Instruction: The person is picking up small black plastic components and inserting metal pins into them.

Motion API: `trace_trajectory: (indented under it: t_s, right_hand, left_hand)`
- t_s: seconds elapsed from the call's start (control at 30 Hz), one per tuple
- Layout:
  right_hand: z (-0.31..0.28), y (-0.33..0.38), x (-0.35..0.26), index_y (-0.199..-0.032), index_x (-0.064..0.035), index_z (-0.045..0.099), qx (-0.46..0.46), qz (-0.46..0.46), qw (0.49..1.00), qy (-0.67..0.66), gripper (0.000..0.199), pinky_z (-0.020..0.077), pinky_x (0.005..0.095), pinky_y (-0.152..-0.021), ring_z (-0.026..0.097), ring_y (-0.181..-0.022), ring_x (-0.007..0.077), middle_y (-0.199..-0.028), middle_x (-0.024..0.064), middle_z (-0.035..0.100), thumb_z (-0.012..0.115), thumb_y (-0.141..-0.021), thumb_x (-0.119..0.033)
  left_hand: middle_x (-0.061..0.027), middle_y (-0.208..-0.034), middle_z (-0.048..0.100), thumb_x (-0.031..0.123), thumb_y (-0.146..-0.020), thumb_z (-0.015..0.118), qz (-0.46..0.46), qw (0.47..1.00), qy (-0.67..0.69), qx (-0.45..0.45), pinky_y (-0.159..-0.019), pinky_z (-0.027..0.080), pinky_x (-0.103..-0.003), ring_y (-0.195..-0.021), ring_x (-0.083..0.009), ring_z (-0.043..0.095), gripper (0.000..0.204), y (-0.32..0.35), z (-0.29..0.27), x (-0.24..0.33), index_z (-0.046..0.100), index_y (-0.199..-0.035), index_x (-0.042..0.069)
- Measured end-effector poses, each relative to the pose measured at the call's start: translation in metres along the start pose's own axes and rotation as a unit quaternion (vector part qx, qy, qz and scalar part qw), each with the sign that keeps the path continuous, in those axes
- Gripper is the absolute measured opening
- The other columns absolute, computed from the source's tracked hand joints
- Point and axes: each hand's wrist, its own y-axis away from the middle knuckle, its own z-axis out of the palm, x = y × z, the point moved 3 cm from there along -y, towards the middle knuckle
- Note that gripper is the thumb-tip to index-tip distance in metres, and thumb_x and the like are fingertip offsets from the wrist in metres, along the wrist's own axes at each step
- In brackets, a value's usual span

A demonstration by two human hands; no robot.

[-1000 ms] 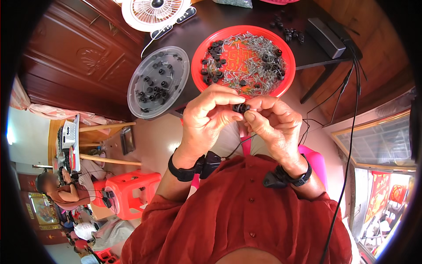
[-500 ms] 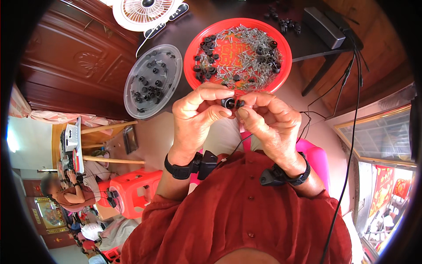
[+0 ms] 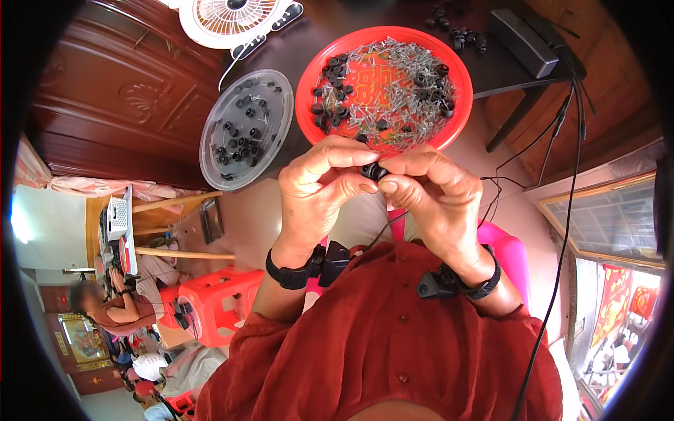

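Observation:
My left hand (image 3: 314, 184) pinches a small round black plastic part (image 3: 368, 170) between thumb and fingers. From the other side my right hand (image 3: 435, 189) pinches a smaller black piece (image 3: 380, 172), and the two parts touch end to end. Just beyond my fingers lies a red round tray (image 3: 303, 105), with many silvery screw-like pins (image 3: 414, 70) and several black round pieces (image 3: 335, 70) in it. To its left a clear plastic tray (image 3: 210, 126) carries more black parts (image 3: 242, 149).
The trays rest at the edge of a dark table (image 3: 491, 84). A white fan (image 3: 235, 21) and a grey-black box (image 3: 523, 42) stand on it. Cables (image 3: 576, 140) hang at the right. Left of me are a red plastic stool (image 3: 221, 305) and another seated person (image 3: 116, 309).
My hands have brought the two black parts together; before, a gap showed between them. The view has shifted slightly.

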Motion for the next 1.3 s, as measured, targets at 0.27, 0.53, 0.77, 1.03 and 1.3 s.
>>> trace_trajectory:
  t_s: [0.27,0.53,0.77,1.03,1.3]
  right_hand:
    - [0.001,-0.003,0.018,-0.088,-0.0002,0.062,0.001,0.208,0.942,-0.265,0.008,0.0454,0.0224,-0.062,0.054,-0.067,0.0086,-0.078,0.0036,0.062,0.065,-0.080,-0.002]
    - [0.001,-0.007,0.020,-0.086,-0.0011,0.060,-0.036,0.285,0.894,-0.343,0.012,0.0451,0.0225,-0.061,0.056,-0.067,0.0115,-0.079,0.0061,0.063,0.068,-0.077,-0.002]
    - [0.001,-0.009,0.018,-0.084,-0.0015,0.060,-0.063,0.320,0.871,-0.367,0.012,0.0455,0.0225,-0.061,0.056,-0.065,0.0121,-0.079,0.0069,0.063,0.069,-0.076,-0.003]
    - [0.002,-0.006,0.018,-0.083,-0.0017,0.059,-0.077,0.302,0.872,-0.379,0.012,0.0453,0.0235,-0.063,0.055,-0.067,0.0122,-0.077,0.0050,0.062,0.069,-0.076,-0.003]
    - [0.011,-0.004,0.024,-0.085,-0.0045,0.056,-0.087,0.290,0.847,-0.436,0.015,0.0452,0.0237,-0.064,0.055,-0.067,0.0121,-0.077,0.0039,0.060,0.068,-0.077,-0.001]
  left_hand:
    - [-0.0088,-0.093,0.061,-0.004,-0.066,0.073,0.070,0.995,-0.067,0.006,-0.070,0.050,-0.024,-0.081,-0.0142,0.059,0.029,-0.001,0.000,0.002,0.063,-0.093,-0.001]
    - [-0.0116,-0.104,0.059,-0.001,-0.068,0.073,0.114,0.991,-0.069,0.009,-0.073,0.053,-0.026,-0.091,-0.0176,0.062,0.055,-0.003,-0.002,0.008,0.046,-0.116,-0.001]
    - [-0.0120,-0.099,0.061,-0.003,-0.070,0.071,0.108,0.992,-0.056,-0.019,-0.067,0.056,-0.025,-0.087,-0.0188,0.064,0.052,-0.006,-0.004,0.013,0.047,-0.116,-0.002]
    - [-0.0093,-0.091,0.063,-0.002,-0.068,0.072,0.105,0.991,-0.084,-0.018,-0.068,0.053,-0.024,-0.084,-0.0164,0.065,0.048,-0.006,-0.002,0.015,0.055,-0.112,-0.001]
    - [-0.0096,-0.087,0.065,-0.003,-0.067,0.072,0.080,0.996,-0.018,-0.029,-0.071,0.052,-0.024,-0.082,-0.0146,0.064,0.048,-0.005,-0.003,0.015,0.054,-0.111,-0.002]
